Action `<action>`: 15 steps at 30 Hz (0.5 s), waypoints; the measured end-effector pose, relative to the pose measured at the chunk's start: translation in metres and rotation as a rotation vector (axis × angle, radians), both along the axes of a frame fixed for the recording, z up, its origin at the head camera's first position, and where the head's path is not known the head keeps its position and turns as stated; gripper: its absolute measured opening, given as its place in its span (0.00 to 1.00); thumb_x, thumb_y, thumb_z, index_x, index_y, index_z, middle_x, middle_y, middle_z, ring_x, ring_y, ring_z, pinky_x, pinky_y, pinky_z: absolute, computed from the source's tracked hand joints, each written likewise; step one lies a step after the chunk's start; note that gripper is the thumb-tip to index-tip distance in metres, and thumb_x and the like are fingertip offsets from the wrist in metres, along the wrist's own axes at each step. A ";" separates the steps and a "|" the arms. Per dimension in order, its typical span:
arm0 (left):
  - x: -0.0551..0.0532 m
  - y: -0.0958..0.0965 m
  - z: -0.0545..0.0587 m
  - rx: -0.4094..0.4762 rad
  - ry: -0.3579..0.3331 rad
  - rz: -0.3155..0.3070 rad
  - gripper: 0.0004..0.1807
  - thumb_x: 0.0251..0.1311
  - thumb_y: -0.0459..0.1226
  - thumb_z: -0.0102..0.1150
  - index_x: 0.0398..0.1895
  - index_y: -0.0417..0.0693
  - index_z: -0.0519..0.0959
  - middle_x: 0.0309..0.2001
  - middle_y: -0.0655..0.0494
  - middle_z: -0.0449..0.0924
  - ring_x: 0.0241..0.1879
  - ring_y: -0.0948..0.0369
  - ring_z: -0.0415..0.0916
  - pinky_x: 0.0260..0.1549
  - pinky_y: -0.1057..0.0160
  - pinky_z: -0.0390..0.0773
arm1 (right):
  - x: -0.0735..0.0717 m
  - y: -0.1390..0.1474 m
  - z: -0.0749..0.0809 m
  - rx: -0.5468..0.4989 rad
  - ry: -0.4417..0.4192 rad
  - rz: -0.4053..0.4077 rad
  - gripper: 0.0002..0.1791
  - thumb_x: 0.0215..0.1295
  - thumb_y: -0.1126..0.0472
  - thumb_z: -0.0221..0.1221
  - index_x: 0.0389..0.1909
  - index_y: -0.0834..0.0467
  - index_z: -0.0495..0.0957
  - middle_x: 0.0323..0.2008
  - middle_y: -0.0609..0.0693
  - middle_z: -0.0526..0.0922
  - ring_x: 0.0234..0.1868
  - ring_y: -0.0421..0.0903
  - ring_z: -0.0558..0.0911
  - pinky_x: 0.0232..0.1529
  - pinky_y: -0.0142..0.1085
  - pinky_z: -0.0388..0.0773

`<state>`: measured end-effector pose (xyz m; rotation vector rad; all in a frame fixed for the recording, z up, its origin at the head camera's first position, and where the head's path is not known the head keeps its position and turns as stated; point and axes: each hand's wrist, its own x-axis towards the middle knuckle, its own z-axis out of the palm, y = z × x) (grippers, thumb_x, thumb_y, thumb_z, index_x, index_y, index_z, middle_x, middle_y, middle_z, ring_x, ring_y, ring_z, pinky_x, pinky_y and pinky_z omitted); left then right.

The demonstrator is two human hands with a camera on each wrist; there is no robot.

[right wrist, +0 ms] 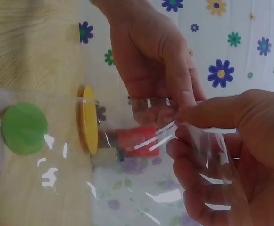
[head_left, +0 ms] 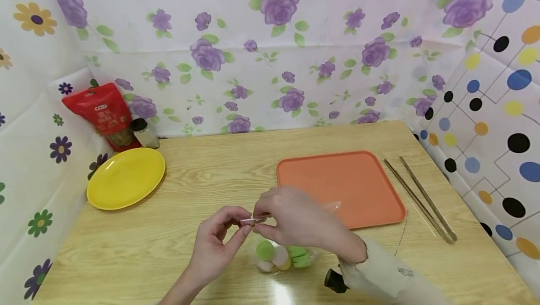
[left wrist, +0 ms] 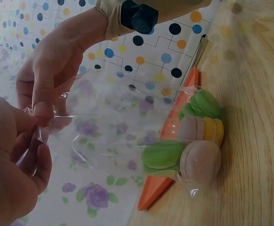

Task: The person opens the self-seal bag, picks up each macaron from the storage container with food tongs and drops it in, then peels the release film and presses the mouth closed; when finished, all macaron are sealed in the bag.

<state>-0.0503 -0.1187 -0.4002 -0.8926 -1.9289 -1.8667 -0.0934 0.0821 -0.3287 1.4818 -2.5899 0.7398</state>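
Observation:
A clear plastic bag (left wrist: 113,117) stands on the wooden table, its upper end pulled up between both hands. Green, pale pink and yellow macarons (head_left: 280,256) lie in the bottom of it; the left wrist view shows a green macaron (left wrist: 162,155) beside a pale pink one (left wrist: 200,161). My left hand (head_left: 219,241) pinches the bag's top edge between thumb and fingers. Right against it, my right hand (head_left: 291,216) pinches the same edge, as the right wrist view also shows, where the clear film (right wrist: 212,165) crosses its fingers.
An orange tray (head_left: 337,183) lies behind the right hand, with metal tongs (head_left: 419,197) to its right. At the back left are a yellow plate (head_left: 126,178), a red pouch (head_left: 103,113) and a black-capped jar (head_left: 145,133). Patterned cloths surround the table.

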 end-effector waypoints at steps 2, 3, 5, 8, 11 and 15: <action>-0.001 0.001 -0.001 0.000 0.001 -0.004 0.17 0.54 0.12 0.59 0.44 0.32 0.77 0.37 0.46 0.81 0.38 0.60 0.78 0.39 0.67 0.80 | 0.001 -0.003 0.000 -0.005 -0.008 -0.017 0.05 0.61 0.59 0.70 0.30 0.55 0.86 0.27 0.42 0.82 0.29 0.37 0.79 0.30 0.24 0.75; -0.001 0.001 -0.001 0.000 0.004 -0.006 0.16 0.55 0.13 0.60 0.44 0.33 0.77 0.37 0.45 0.81 0.38 0.60 0.78 0.39 0.67 0.80 | 0.001 -0.004 -0.001 -0.011 -0.008 -0.022 0.05 0.61 0.60 0.70 0.29 0.55 0.86 0.26 0.42 0.82 0.28 0.37 0.79 0.29 0.24 0.74; -0.002 0.001 -0.002 -0.007 0.003 -0.005 0.12 0.57 0.17 0.62 0.42 0.35 0.79 0.35 0.46 0.81 0.37 0.61 0.78 0.38 0.67 0.81 | 0.001 -0.005 -0.002 -0.024 -0.004 -0.025 0.05 0.61 0.61 0.71 0.28 0.56 0.86 0.25 0.42 0.82 0.26 0.37 0.78 0.27 0.23 0.73; -0.002 0.002 -0.003 -0.018 0.016 0.013 0.08 0.59 0.21 0.64 0.37 0.39 0.81 0.31 0.46 0.81 0.34 0.61 0.78 0.35 0.68 0.81 | 0.001 -0.003 -0.003 -0.025 -0.014 -0.020 0.05 0.60 0.62 0.71 0.27 0.56 0.86 0.24 0.42 0.83 0.27 0.37 0.79 0.29 0.22 0.74; -0.002 0.002 -0.003 -0.038 0.017 0.058 0.10 0.57 0.19 0.64 0.34 0.41 0.82 0.29 0.48 0.82 0.31 0.61 0.78 0.33 0.68 0.81 | 0.001 0.002 -0.002 -0.014 -0.066 -0.038 0.05 0.60 0.62 0.71 0.27 0.55 0.86 0.25 0.41 0.83 0.29 0.36 0.79 0.30 0.24 0.76; -0.001 -0.001 -0.002 -0.060 -0.011 0.107 0.14 0.54 0.15 0.63 0.33 0.41 0.82 0.29 0.49 0.81 0.31 0.61 0.77 0.34 0.69 0.80 | 0.001 0.017 -0.001 -0.015 -0.141 -0.087 0.05 0.61 0.63 0.71 0.27 0.54 0.85 0.26 0.39 0.82 0.28 0.33 0.78 0.30 0.25 0.76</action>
